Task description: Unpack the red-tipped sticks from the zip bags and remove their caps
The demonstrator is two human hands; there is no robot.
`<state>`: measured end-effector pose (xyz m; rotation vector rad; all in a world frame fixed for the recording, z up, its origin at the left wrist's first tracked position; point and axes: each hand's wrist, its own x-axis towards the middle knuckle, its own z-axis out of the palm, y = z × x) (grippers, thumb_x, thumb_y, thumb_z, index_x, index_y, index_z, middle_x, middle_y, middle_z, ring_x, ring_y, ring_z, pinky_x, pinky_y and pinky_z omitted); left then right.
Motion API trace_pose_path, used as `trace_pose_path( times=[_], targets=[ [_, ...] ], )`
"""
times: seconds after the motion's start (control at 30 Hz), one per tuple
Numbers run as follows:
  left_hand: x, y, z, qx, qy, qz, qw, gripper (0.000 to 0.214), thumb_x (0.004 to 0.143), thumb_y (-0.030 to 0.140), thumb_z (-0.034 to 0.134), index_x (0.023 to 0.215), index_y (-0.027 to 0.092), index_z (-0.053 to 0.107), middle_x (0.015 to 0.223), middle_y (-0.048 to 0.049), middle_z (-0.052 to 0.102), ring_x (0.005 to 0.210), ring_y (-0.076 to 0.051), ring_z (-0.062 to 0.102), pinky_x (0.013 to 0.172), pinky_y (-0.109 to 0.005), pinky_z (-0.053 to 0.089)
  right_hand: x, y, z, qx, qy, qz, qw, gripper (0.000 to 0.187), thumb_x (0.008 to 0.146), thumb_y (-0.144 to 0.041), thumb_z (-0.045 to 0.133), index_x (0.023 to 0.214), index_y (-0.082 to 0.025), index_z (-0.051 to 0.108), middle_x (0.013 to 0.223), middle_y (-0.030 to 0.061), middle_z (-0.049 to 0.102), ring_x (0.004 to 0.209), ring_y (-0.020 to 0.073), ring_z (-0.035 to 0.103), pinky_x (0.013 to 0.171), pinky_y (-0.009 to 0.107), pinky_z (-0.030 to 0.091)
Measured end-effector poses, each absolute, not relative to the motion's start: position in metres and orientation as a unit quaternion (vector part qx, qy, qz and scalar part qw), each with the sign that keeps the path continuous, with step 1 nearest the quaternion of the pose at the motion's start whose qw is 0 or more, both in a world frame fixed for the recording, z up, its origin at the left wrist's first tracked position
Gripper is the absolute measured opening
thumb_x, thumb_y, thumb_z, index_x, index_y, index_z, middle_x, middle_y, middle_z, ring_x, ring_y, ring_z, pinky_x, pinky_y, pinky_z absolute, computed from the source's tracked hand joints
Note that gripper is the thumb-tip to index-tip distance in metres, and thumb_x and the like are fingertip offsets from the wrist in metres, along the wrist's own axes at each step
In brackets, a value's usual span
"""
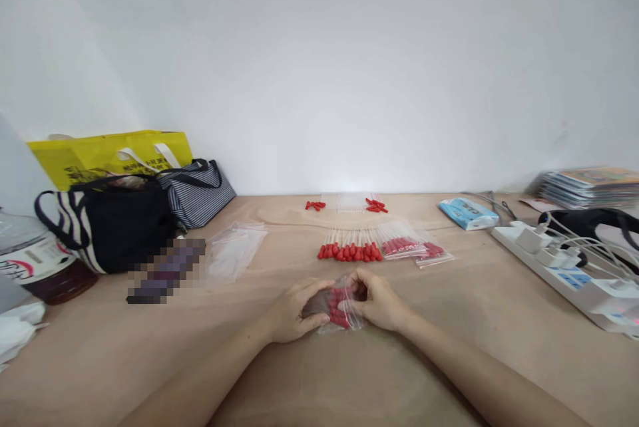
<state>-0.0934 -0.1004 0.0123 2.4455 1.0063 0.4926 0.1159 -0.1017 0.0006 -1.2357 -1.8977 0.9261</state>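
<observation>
Left hand (294, 310) and right hand (382, 300) pinch opposite sides of a clear, flat plastic bag (356, 324) holding red rounded pieces (338, 298), equally near.

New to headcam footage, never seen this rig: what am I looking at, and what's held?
No machine here: it's a person's bare hands. The only picture comes from a camera worn on their head, looking forward and down. The left hand and right hand hold a clear bag with red pieces inside. Just beyond lies a row of red-ended sticks, with filled bags to its right. Flat clear bags lie further left; a power strip is far right.
</observation>
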Motion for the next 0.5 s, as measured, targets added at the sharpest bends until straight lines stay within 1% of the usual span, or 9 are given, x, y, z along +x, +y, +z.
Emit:
trace_pose_path(
  times=[0.13,0.27,0.4,0.5],
  targets=[
    [-0.0935,-0.1006,0.0109,0.881,0.374,0.188,0.220,0.047,0.077,0.036,0.054,0.120,0.022,0.043,0.120,-0.0070,0.053,0.108,-0.022,0.050,0.091,-0.035,0.039,0.1134,-0.1036,0.0014,-0.474,-0.732,0.346,0.346,0.016,0.061,-0.013,0.063,0.070,-0.017,0.050,0.069,-0.0027,0.052,0.060,0.0091,0.045,0.056,0.020,0.035],
    [-0.0930,-0.0997,0.0106,0.881,0.373,0.191,0.221,0.045,0.077,0.035,0.054,0.119,0.021,0.044,0.116,-0.0065,0.055,0.104,-0.021,0.052,0.089,-0.034,0.041,0.1125,-0.1020,0.0001,-0.475,-0.716,0.386,0.336,0.021,0.061,-0.013,0.063,0.080,-0.016,0.054,0.067,-0.0032,0.053,0.057,0.0085,0.046,0.054,0.020,0.036],
    [-0.0932,-0.0984,0.0105,0.884,0.366,0.185,0.225,0.042,0.079,0.033,0.051,0.119,0.021,0.045,0.117,-0.0066,0.054,0.105,-0.020,0.051,0.090,-0.034,0.041,0.1139,-0.1009,0.0029,-0.489,-0.738,0.363,0.292,0.010,0.062,-0.015,0.062,0.068,-0.016,0.054,0.061,-0.0034,0.054,0.056,0.0086,0.045,0.052,0.020,0.034],
    [-0.0935,-0.0975,0.0092,0.886,0.358,0.188,0.225,0.042,0.080,0.034,0.051,0.119,0.022,0.045,0.118,-0.0068,0.054,0.106,-0.020,0.051,0.090,-0.034,0.041,0.1139,-0.1018,0.0052,-0.479,-0.746,0.348,0.303,0.011,0.062,-0.011,0.061,0.068,-0.016,0.052,0.064,-0.0032,0.055,0.058,0.0085,0.046,0.053,0.019,0.034]
  ],
)
